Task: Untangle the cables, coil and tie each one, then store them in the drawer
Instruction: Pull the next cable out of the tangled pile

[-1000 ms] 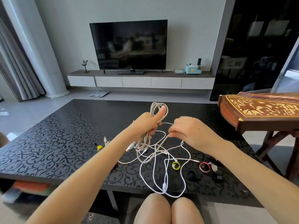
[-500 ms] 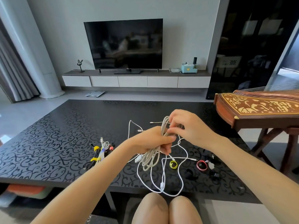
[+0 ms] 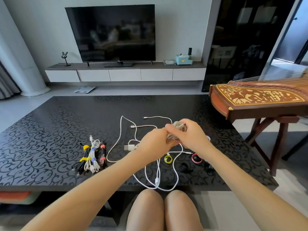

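Observation:
Over the middle of the black patterned table [image 3: 50, 130], my left hand [image 3: 155, 140] and my right hand [image 3: 188, 135] both grip a coiled beige cable [image 3: 179, 127], which shows only between the fingers. Loose white cables [image 3: 126, 130] trail from my hands across the table, and one loop [image 3: 166, 187] hangs over the near edge. To the left lie three tied cable bundles [image 3: 92, 157] with yellow, blue and pink ties. A yellow tie ring [image 3: 168, 159], a pink tie ring [image 3: 196, 158] and black ties [image 3: 185, 169] lie below my right hand.
A wooden zither [image 3: 260, 99] on a stand sits close at the table's right end. Beyond the table are a TV [image 3: 113, 32] and a low cabinet with drawers [image 3: 125, 75]. My knees [image 3: 163, 210] are at the near edge.
My hands have lowered and closed together on the coil. My right hand moved onto the bundle from the right. The view shifted, revealing the tied bundles on the left.

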`<state>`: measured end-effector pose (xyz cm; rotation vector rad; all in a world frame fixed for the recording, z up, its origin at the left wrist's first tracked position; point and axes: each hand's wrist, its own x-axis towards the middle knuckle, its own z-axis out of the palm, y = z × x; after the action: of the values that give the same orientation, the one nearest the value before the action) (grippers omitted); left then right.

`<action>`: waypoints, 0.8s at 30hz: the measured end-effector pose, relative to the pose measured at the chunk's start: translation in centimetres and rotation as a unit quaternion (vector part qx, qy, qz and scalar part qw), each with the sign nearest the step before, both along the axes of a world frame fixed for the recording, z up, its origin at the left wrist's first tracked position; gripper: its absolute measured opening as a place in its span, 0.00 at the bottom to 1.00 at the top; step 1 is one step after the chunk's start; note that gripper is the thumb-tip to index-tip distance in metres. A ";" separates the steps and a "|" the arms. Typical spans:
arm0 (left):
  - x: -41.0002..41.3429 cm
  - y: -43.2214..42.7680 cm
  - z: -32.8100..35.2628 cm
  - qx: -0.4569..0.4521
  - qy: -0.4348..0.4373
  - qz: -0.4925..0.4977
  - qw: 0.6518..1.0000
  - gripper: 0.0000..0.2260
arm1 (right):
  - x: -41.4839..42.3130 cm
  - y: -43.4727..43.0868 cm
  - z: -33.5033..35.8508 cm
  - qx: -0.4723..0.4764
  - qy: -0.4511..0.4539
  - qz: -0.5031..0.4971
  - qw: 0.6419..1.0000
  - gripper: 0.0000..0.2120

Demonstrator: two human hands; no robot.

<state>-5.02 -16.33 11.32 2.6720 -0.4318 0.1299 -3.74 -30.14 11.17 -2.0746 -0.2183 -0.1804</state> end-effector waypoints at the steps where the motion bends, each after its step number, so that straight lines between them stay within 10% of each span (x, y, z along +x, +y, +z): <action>1: 0.0 0.4 -0.2 -0.017 -0.015 -0.010 1.000 0.14 | 0.1 0.1 -0.1 0.038 0.021 0.020 0.999 0.18; 8: 0.4 -0.2 -0.7 -0.375 0.218 -0.105 0.895 0.26 | 1.0 -1.6 -0.7 0.285 0.168 0.150 0.932 0.14; 13: 1.8 -0.8 -2.2 -0.068 0.034 -0.094 0.993 0.15 | 2.5 -3.0 -1.0 0.313 0.293 0.159 0.889 0.10; 17: 3.9 -1.2 -3.4 0.233 -0.109 -0.152 0.954 0.09 | 4.0 -4.3 -2.2 0.328 0.442 0.131 0.825 0.09; 21: 6.0 -2.0 -4.6 0.301 -0.128 -0.181 0.928 0.10 | 5.2 -6.1 -2.8 0.300 0.498 0.156 0.798 0.10; 24: 6.4 -3.5 -5.4 0.236 -0.126 -0.144 0.953 0.10 | 5.9 -7.7 -2.4 0.238 0.416 0.170 0.861 0.08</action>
<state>1.39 -19.88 5.93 3.0227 -1.0463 0.3173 2.19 -37.84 8.76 -1.4246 0.0057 0.7980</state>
